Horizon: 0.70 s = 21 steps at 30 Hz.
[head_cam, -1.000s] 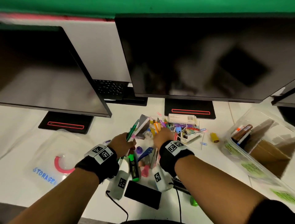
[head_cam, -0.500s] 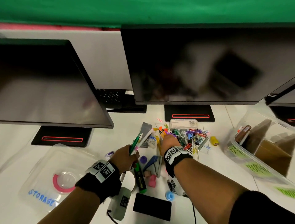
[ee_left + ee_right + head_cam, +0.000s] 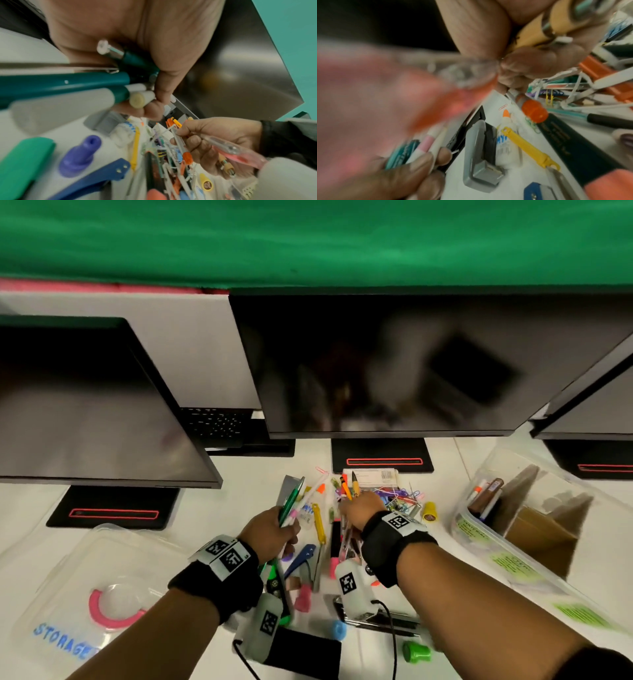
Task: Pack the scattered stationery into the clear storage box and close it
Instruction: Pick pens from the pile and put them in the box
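Scattered stationery lies in a heap on the white desk between my hands. My left hand grips a bundle of green and white pens, seen close in the left wrist view. My right hand sits over the heap beside the paper clips and holds several pens: an orange one and a yellow one stick up, and a clear pink pen points back along the palm. The clear storage box stands open at the right with markers and cardboard dividers inside. Its lid lies at the left.
Three dark monitors on black stands line the back of the desk. A white staple box, a yellow stamp, a blue staple remover, a grey stapler and a black phone lie around the heap.
My right hand has closed on pens in the heap and now holds them with their tips raised. The left hand keeps its bundle and has moved little.
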Available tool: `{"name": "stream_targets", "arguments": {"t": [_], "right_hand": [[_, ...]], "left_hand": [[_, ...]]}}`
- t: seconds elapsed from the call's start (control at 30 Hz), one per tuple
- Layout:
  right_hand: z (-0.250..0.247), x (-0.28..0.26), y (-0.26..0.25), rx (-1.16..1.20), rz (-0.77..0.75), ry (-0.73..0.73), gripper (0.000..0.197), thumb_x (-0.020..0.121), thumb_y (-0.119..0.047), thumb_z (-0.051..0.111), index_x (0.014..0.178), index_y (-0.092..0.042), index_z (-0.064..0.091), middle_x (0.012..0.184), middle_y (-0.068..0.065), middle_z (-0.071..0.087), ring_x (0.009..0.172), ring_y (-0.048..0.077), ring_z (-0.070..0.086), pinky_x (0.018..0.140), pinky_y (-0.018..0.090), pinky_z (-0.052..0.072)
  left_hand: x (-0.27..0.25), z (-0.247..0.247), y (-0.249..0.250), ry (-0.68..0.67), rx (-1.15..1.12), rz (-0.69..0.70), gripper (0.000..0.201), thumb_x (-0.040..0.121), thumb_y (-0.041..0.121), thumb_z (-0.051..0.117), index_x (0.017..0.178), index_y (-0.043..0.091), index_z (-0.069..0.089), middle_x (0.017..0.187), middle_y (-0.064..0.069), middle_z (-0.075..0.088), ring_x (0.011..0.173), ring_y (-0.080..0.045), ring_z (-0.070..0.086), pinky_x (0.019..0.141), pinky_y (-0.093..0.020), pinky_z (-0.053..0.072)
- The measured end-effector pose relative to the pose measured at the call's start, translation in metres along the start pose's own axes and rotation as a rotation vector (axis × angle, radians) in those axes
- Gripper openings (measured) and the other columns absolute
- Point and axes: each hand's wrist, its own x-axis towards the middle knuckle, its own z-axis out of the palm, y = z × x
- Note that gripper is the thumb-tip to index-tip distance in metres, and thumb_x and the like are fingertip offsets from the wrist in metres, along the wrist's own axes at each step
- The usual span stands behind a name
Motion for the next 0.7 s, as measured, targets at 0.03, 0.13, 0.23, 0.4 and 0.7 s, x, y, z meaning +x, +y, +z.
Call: {"name": "stream_targets", "arguments": {"t": [0.03,0.13,0.23,0.4,0.7], "right_hand": [[-0.006,-0.001,0.006,0.016,0.003,-0.004,0.032,0.090,-0.020,0.054,0.061,-0.010,0.044,0.060,0.005,0.048,0.056,0.021,0.049,0.056,0.026,0.041],[-0.021,-0.011,0.018,0.043,-0.005,0.000,0.037,0.090,-0.023,0.055,0.058,-0.011,0.043,0.056,0.005,0.046,0.053,0.021,0.047,0.056,0.027,0.041],[-0.044,-0.027,0.028,0.153,0.018,-0.042,0.035,0.090,-0.021,0.053,0.058,-0.009,0.045,0.041,0.003,0.048,0.037,0.017,0.046,0.043,0.023,0.038],[-0.073,-0.050,0.052,0.310,0.078,-0.235,0.040,0.092,-0.015,0.046,0.053,-0.011,0.052,0.036,0.005,0.049,0.026,0.015,0.041,0.039,0.022,0.033],[-0.113,-0.063,0.076,0.439,0.124,-0.460,0.030,0.092,-0.018,0.049,0.063,-0.012,0.050,0.036,-0.003,0.047,0.027,0.007,0.038,0.034,0.012,0.034]], "left_hand": [[0.000,0.005,0.006,-0.011,0.006,0.008,0.002,0.094,0.012,0.052,0.093,0.011,0.051,0.067,-0.005,0.057,0.044,-0.012,0.054,0.052,-0.026,0.048],[0.004,0.019,0.017,-0.021,0.052,0.035,0.008,0.094,0.014,0.052,0.087,0.016,0.050,0.066,-0.003,0.057,0.047,-0.013,0.056,0.054,-0.030,0.047],[0.007,0.036,0.033,-0.029,0.095,0.048,0.002,0.095,0.013,0.051,0.094,0.013,0.049,0.066,-0.002,0.056,0.041,-0.005,0.055,0.047,-0.023,0.046],[0.016,0.075,0.060,0.038,0.154,0.084,0.017,0.094,0.018,0.053,0.106,0.006,0.053,0.076,-0.004,0.063,0.055,-0.014,0.062,0.051,-0.023,0.050],[0.013,0.113,0.073,-0.007,0.345,0.041,0.032,0.094,0.032,0.051,0.116,0.009,0.054,0.105,-0.018,0.069,0.087,-0.031,0.064,0.082,-0.037,0.051]]}}
